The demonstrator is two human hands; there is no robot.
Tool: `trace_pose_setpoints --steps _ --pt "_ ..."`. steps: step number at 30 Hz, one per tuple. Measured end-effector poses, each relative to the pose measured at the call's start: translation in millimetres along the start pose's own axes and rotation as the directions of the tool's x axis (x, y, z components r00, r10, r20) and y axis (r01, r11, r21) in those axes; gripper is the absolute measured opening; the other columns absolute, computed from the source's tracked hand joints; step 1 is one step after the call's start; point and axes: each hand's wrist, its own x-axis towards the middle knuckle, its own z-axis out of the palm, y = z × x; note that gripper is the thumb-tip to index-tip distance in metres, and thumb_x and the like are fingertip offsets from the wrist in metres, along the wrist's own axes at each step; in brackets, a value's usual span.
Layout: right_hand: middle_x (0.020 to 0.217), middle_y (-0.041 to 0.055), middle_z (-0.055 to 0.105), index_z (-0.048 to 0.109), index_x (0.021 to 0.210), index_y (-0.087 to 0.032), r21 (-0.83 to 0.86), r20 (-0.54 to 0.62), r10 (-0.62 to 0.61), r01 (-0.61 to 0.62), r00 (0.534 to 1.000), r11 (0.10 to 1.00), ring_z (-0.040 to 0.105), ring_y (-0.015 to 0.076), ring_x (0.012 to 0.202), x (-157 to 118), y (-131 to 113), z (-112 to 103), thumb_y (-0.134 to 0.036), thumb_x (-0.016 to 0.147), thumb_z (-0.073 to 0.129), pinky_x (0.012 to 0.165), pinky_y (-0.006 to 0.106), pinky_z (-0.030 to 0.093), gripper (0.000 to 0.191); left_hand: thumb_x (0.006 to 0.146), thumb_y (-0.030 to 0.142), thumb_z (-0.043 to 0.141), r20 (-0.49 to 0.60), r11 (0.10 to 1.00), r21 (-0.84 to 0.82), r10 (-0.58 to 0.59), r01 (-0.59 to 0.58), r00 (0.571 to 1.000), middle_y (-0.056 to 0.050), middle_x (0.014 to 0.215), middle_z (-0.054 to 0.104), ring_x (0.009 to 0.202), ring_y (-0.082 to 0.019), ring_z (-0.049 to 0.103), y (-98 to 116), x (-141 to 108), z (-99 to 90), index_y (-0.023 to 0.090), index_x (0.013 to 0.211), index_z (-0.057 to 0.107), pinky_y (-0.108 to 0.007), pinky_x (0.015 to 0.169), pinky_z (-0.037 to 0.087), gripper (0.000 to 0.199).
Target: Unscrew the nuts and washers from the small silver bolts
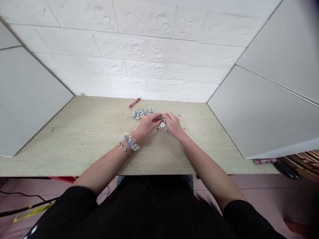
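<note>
Between the fingertips of my left hand [150,122] is a small metal bolt [161,117], lying roughly sideways. My right hand [172,123] meets it from the other side, fingers pinched at the bolt's end; whatever small part they grip there is hidden. Just below the fingertips a flat round washer [162,125] lies on the wooden table [99,132]. Two small metal pieces rest close by, one under my left fingers and another [167,130] below my right hand. To the left, several bolts [142,113] with washers stand upright in a cluster.
A small nut [179,115] lies right of my right hand. Behind the bolts is a red tube [134,103]. White brick-patterned wall [159,49] closes off the back, and grey panels [269,99] flank both sides. Another red tube [265,161] is at the right front edge.
</note>
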Motion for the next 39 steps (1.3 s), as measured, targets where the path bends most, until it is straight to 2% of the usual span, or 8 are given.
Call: trace_pose_setpoints --steps 4,8,13,17,26,30,34,39 --pt "0.060 -0.0069 0.044 0.036 0.074 -0.024 0.069 -0.034 0.010 -0.008 0.999 0.998 0.047 0.0136 0.065 -2 -4 -1 -0.030 0.081 0.040 0.079 0.029 0.035 0.010 0.080 0.020 0.059 0.002 1.000 0.002 0.005 -0.005 1.000 -0.004 0.091 0.072 0.077 -0.012 0.068 1 -1 -0.1 0.016 0.101 0.066 -0.022 0.072 0.055 0.022" --pt "0.063 -0.0043 0.050 0.040 0.069 -0.022 -0.012 -0.062 0.018 -0.018 0.998 1.000 0.050 0.0149 0.071 -2 -2 -2 -0.049 0.087 0.032 0.087 0.034 0.033 0.034 0.080 0.020 0.059 -0.005 1.000 0.001 0.017 -0.017 1.000 -0.005 0.091 0.072 0.076 -0.012 0.067 2 -1 -0.9 0.015 0.102 0.066 -0.023 0.073 0.056 0.023" --pt "0.050 -0.0017 0.045 0.036 0.049 -0.020 -0.091 0.035 0.029 -0.026 0.999 0.995 0.051 0.0160 0.065 1 3 -1 -0.058 0.088 0.022 0.083 0.034 0.033 0.056 0.080 0.019 0.058 -0.016 0.999 -0.010 0.040 -0.040 0.999 -0.005 0.090 0.071 0.075 -0.011 0.067 1 -1 0.0 0.015 0.101 0.065 -0.022 0.073 0.056 0.023" --pt "0.051 -0.0026 0.044 0.036 0.053 -0.021 -0.024 0.043 0.039 -0.038 0.998 0.999 0.049 0.0153 0.064 2 3 -1 -0.051 0.087 0.028 0.076 0.031 0.036 0.047 0.080 0.020 0.058 -0.004 0.999 -0.010 0.033 -0.033 0.999 -0.005 0.092 0.071 0.076 -0.012 0.068 0 -1 0.2 0.016 0.103 0.065 -0.023 0.074 0.057 0.025" --pt "0.058 -0.0060 0.043 0.038 0.065 -0.022 0.048 0.000 0.006 -0.006 1.000 0.999 0.045 0.0124 0.064 3 3 -2 -0.033 0.080 0.041 0.076 0.027 0.038 0.018 0.081 0.022 0.059 -0.011 0.997 0.030 0.065 -0.065 0.998 -0.004 0.090 0.071 0.076 -0.011 0.067 -2 -1 0.9 0.015 0.101 0.066 -0.021 0.072 0.056 0.023" --pt "0.060 -0.0043 0.048 0.042 0.064 -0.022 0.032 -0.053 0.025 -0.024 0.998 0.999 0.047 0.0135 0.066 1 0 -3 -0.046 0.085 0.036 0.079 0.030 0.037 0.033 0.081 0.023 0.058 -0.024 0.996 0.051 0.070 -0.069 0.997 -0.004 0.091 0.071 0.076 -0.011 0.067 -1 -2 0.2 0.016 0.103 0.065 -0.022 0.073 0.056 0.024" --pt "0.047 -0.0023 0.041 0.033 0.048 -0.021 0.002 0.013 0.097 -0.097 0.995 0.995 0.045 0.0138 0.055 1 3 -4 -0.060 0.087 0.025 0.073 0.031 0.037 0.056 0.081 0.023 0.059 -0.033 0.995 0.066 0.078 -0.076 0.996 -0.004 0.092 0.071 0.077 -0.011 0.067 -3 -2 0.6 0.016 0.104 0.064 -0.022 0.073 0.056 0.024" --pt "0.047 -0.0025 0.040 0.035 0.050 -0.021 0.018 0.028 0.080 -0.081 0.996 0.997 0.043 0.0141 0.054 5 9 -3 -0.061 0.085 0.030 0.063 0.029 0.034 0.053 0.081 0.021 0.059 -0.025 0.997 0.050 0.063 -0.062 0.998 -0.004 0.092 0.071 0.077 -0.011 0.067 -5 -1 1.1 0.017 0.104 0.065 -0.022 0.074 0.056 0.025"
